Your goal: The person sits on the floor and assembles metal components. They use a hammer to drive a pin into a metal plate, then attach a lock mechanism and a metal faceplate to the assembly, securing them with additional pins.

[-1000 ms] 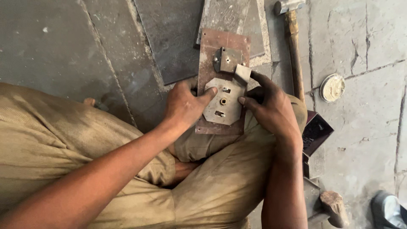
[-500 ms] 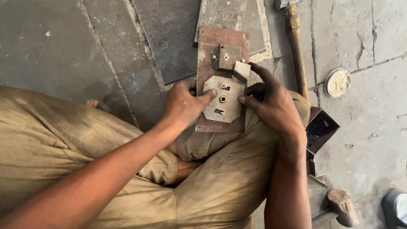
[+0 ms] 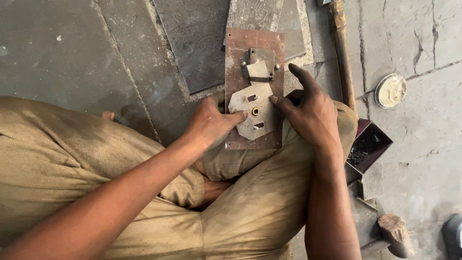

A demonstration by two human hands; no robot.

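Observation:
A rusty rectangular metal plate (image 3: 236, 62) rests on my lap, its far end over the stone floor. On it lies a pale angular metal piece (image 3: 250, 126) with two slots and a small brass pin in the middle, and a small metal block (image 3: 258, 70) sits above it. My left hand (image 3: 209, 123) grips the plate's left edge, its thumb pressing the pale piece beside the pin. My right hand (image 3: 310, 113) holds the plate's right edge, with a fingertip on the pale piece's upper right edge.
A hammer with a wooden handle (image 3: 340, 43) lies on the floor to the right. A round tin lid (image 3: 390, 90) sits farther right. A dark open box of small parts (image 3: 368, 147) stands by my right knee. Flat metal sheets (image 3: 197, 38) lie ahead. A wooden stub (image 3: 394, 233) is at lower right.
The small metal block, earlier tilted at the pale piece's upper right, now sits squarely above it. My right fingers have shifted from the block to the plate's right edge.

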